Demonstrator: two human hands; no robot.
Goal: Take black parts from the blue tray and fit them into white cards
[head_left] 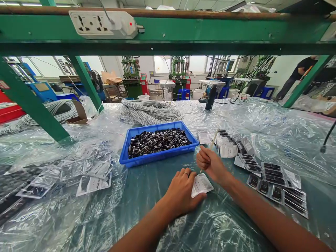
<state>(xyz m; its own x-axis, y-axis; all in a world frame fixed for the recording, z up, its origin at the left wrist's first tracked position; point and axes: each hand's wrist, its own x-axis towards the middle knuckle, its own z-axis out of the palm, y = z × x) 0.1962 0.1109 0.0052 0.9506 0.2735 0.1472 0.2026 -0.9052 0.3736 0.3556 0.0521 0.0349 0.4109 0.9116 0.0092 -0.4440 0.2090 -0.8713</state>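
Observation:
My left hand (181, 190) rests on the table over a small printed white packet (202, 184). Its bent fingers hold the packet's left side, and the thumb lies along the near edge. My right hand (212, 164) is closed around a thin pale stick (215, 136), shaped like a pen. The stick's upper end rises above the fist, and its lower tip points down at the packet's far edge. Beyond my hands stands a blue tray (157, 160) filled with small black pieces (160, 140).
Flat packs (274, 175) with black items and white cards lie in rows on the right. Clear packets (97, 175) are heaped on the left. Behind the tray lies coiled grey cable (151, 111). A green beam with a power strip (103, 24) crosses above. A person (298, 75) stands far right.

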